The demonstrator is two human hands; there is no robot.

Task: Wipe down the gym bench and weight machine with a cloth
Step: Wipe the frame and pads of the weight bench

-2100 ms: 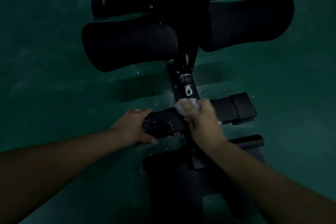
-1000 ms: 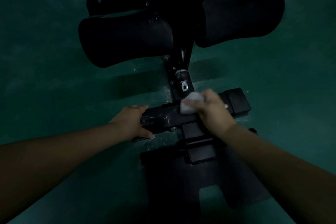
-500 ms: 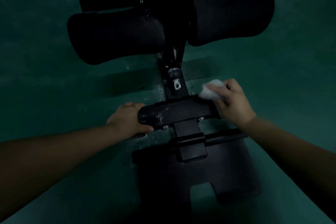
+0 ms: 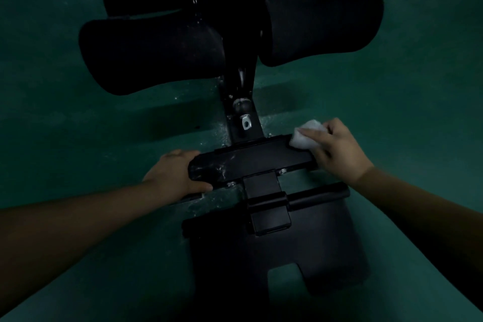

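Seen from above in dim light, two bare forearms reach forward from the bottom corners of the view over a black weight machine (image 4: 251,159) standing on a dark green floor (image 4: 392,86).

Nearest the viewer is a wide black plate (image 4: 300,256) with a notch cut into its near edge, and a black bracket (image 4: 269,214) sits at its middle. Just beyond runs a flat black crossbar (image 4: 251,162), streaked with pale smears towards its left end.

The left hand (image 4: 175,175) grips the left end of the crossbar, fingers curled over its far edge and thumb along the near edge. The right hand (image 4: 337,151) holds a small white cloth (image 4: 305,136), wadded into a ball, pinched under its fingers and pressed to the right end of the crossbar, at its far corner.

Two seconds ago the cloth was at the middle of the crossbar, beside the central post; it has since travelled to the right end. The left hand has kept its hold.

Beyond the hands, the central post (image 4: 243,123) with a small silver fitting (image 4: 246,122) rises between two large, curved black pads, the left pad (image 4: 151,57) and the right pad (image 4: 324,23).
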